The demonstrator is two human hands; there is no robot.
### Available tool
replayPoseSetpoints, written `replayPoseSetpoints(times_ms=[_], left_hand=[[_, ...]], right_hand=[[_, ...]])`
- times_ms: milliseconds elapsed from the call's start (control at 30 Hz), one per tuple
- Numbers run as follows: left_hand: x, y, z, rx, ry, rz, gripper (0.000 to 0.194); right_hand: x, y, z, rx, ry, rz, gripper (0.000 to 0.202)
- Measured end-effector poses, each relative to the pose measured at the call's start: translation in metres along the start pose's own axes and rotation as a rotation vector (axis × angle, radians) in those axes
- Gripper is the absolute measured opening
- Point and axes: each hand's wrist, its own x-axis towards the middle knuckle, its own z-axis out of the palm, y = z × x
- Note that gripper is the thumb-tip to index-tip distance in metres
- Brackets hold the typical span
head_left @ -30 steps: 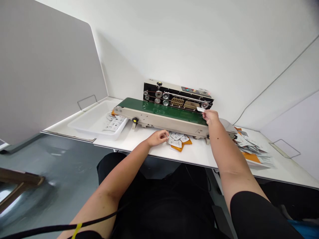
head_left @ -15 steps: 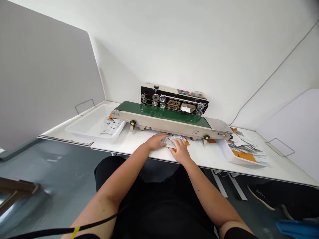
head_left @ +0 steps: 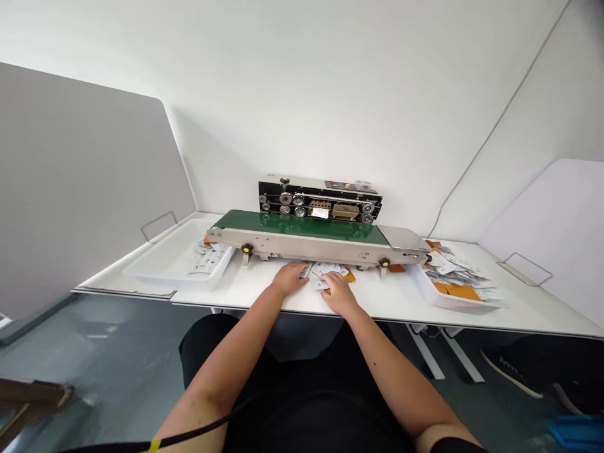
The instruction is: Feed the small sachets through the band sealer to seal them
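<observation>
Small printed white packets, some with orange sides, lie in a loose pile on the table in front of the sealing machine's conveyor. My left hand is at the pile's left side, fingers curled over a white packet. At the right side, my right hand has thumb and fingers closed on another packet. Behind them stands a band sealer with a green belt. One white packet sits upright in its sealing track.
A white plastic tray on the left holds several packets near its right end. On the right, another tray is heaped with white and orange packets. The table's front edge runs close to my body. A person's shoe shows below right.
My hands have moved apart slightly, the left one leftward with a packet. The packet in the sealer has travelled left along the track. The camera view has tilted up.
</observation>
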Motion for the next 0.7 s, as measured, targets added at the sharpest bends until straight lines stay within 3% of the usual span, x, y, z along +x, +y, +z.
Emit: replayPoseSetpoints(times_ms=[233,400,467,600,700], left_hand=[[0.002,-0.006,-0.004,-0.193,0.056,-0.017,0.031],[0.004,-0.008,-0.011,-0.273,0.369,0.068,0.025],[0.003,-0.006,-0.014,-0.308,0.436,0.083,0.025],[0.002,-0.005,-0.012,-0.508,0.378,0.02,0.027],[0.003,-0.005,-0.008,-0.708,0.278,-0.048,0.032]], right_hand=[[-0.001,0.001,0.0,-0.049,0.025,-0.005,0.033],[0.003,-0.001,-0.001,-0.062,0.168,0.02,0.045],[0.007,-0.003,-0.001,-0.032,0.257,0.04,0.05],[0.018,-0.008,0.003,0.111,0.313,0.067,0.056],[0.025,-0.012,0.006,0.236,0.237,0.086,0.039]])
